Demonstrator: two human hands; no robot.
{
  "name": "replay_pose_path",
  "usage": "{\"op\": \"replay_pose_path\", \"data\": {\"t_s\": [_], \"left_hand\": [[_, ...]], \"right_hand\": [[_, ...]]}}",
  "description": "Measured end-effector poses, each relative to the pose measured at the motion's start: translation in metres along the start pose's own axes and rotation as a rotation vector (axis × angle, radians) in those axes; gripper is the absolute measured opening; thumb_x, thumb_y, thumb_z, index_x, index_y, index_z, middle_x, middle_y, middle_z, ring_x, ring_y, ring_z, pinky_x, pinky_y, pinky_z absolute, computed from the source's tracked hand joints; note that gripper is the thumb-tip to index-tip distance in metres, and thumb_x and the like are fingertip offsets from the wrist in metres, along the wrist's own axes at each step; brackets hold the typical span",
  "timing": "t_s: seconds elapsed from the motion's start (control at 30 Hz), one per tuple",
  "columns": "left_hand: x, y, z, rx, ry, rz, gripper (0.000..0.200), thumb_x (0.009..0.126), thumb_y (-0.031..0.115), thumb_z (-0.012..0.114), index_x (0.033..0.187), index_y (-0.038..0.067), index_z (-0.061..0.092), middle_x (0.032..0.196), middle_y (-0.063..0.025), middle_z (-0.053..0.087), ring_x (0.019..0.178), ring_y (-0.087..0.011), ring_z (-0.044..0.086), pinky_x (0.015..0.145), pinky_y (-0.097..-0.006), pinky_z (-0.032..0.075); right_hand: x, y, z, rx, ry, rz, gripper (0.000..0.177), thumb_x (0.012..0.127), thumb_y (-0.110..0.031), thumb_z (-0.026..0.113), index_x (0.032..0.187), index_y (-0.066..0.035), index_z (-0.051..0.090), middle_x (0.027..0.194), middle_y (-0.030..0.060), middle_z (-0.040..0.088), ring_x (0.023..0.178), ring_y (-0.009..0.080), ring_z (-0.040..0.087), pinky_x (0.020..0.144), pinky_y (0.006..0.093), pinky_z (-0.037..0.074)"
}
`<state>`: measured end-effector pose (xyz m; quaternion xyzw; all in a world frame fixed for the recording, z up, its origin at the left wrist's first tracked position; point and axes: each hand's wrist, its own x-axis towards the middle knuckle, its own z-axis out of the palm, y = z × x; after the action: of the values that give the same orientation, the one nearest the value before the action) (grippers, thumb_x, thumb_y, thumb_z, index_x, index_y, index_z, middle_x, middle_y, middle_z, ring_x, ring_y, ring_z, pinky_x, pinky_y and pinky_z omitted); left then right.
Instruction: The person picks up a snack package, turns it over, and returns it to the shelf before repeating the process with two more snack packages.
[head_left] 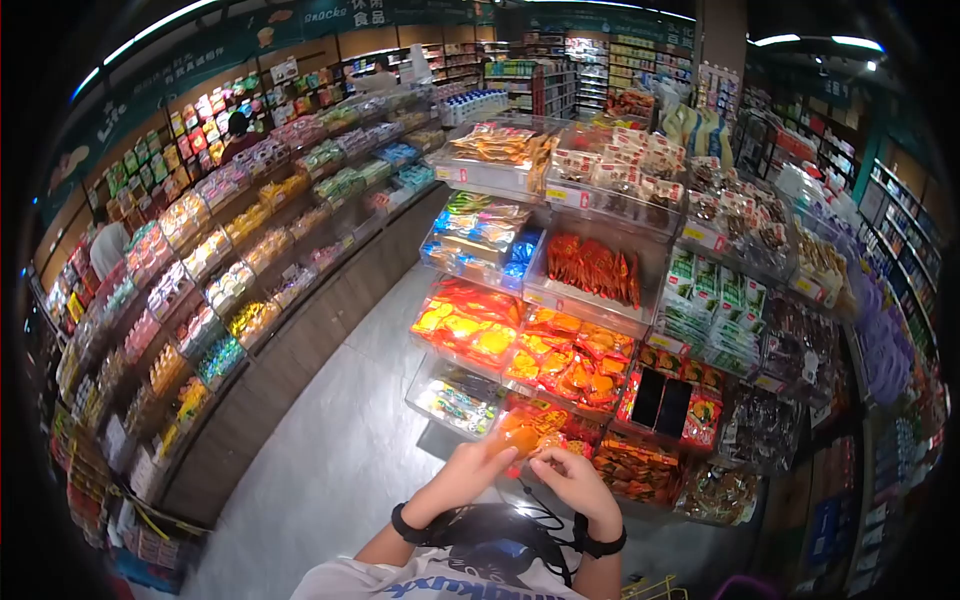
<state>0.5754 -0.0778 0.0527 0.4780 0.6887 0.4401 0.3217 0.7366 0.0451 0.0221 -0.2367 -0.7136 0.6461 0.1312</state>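
Fingers (497, 458) around orange packet (521, 433), lower edge

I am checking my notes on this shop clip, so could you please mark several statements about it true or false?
1. The left hand and right hand hold an orange packet. True.
2. Each wrist wears a black band. True.
3. The bins hold fresh fruit. False: they hold packaged snacks.
4. The green packets lie in the lowest bin. False: they sit higher up, at the right.
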Motion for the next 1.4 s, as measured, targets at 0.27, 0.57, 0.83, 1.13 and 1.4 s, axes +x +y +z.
{"op": "replay_pose_path", "data": {"t_s": [0.27, 0.57, 0.83, 1.13, 1.4], "left_hand": [[0.04, -0.04, -0.036, -0.108, -0.014, -0.009, 0.037, 0.094, 0.031, 0.052, 0.115, 0.001, 0.054, 0.09, -0.0087, 0.067, 0.08, -0.0153, 0.062, 0.074, -0.03, 0.049], [0.147, -0.109, -0.089, -0.36, -0.347, -0.204, 0.045, 0.091, 0.046, 0.053, 0.106, 0.003, 0.061, 0.082, -0.0023, 0.064, 0.071, -0.0102, 0.058, 0.066, -0.0267, 0.049], [0.239, -0.142, -0.135, -0.102, 0.08, 0.176, 0.06, 0.088, 0.038, 0.06, 0.13, 0.004, 0.037, 0.093, -0.0089, 0.062, 0.066, -0.0129, 0.06, 0.064, -0.0282, 0.05], [0.293, -0.232, -0.153, -0.043, -0.138, -0.033, 0.059, 0.082, 0.027, 0.069, 0.126, -0.005, 0.044, 0.102, -0.0166, 0.064, 0.075, -0.0203, 0.064, 0.07, -0.0319, 0.051], [0.314, -0.248, -0.172, -0.025, -0.335, -0.053, 0.038, 0.083, 0.027, 0.065, 0.102, -0.005, 0.062, 0.085, -0.0189, 0.067, 0.078, -0.0263, 0.066, 0.07, -0.0359, 0.051]], "right_hand": [[0.069, -0.008, 0.005, 0.022, -0.148, -0.023, 0.023, 0.088, -0.023, 0.064, 0.095, -0.002, 0.059, 0.075, 0.0004, 0.058, 0.063, 0.0061, 0.052, 0.055, 0.0221, 0.042], [0.182, 0.026, -0.001, 0.222, 0.036, 0.127, 0.019, 0.091, -0.023, 0.06, 0.093, -0.005, 0.055, 0.082, -0.0007, 0.057, 0.071, 0.0053, 0.053, 0.058, 0.02, 0.044], [0.278, 0.023, -0.009, 0.439, 0.079, 0.297, 0.013, 0.093, -0.02, 0.055, 0.093, -0.007, 0.054, 0.084, -0.0023, 0.054, 0.075, 0.0076, 0.055, 0.067, 0.0228, 0.046], [0.342, 0.063, 0.009, 0.569, 0.129, 0.561, 0.011, 0.094, -0.014, 0.046, 0.096, -0.005, 0.052, 0.087, 0.0066, 0.059, 0.073, 0.0171, 0.06, 0.07, 0.03, 0.05], [0.364, 0.116, 0.005, 0.622, 0.164, 0.638, 0.016, 0.093, -0.01, 0.045, 0.104, -0.002, 0.053, 0.094, 0.0103, 0.061, 0.082, 0.024, 0.063, 0.076, 0.0359, 0.051]]}}
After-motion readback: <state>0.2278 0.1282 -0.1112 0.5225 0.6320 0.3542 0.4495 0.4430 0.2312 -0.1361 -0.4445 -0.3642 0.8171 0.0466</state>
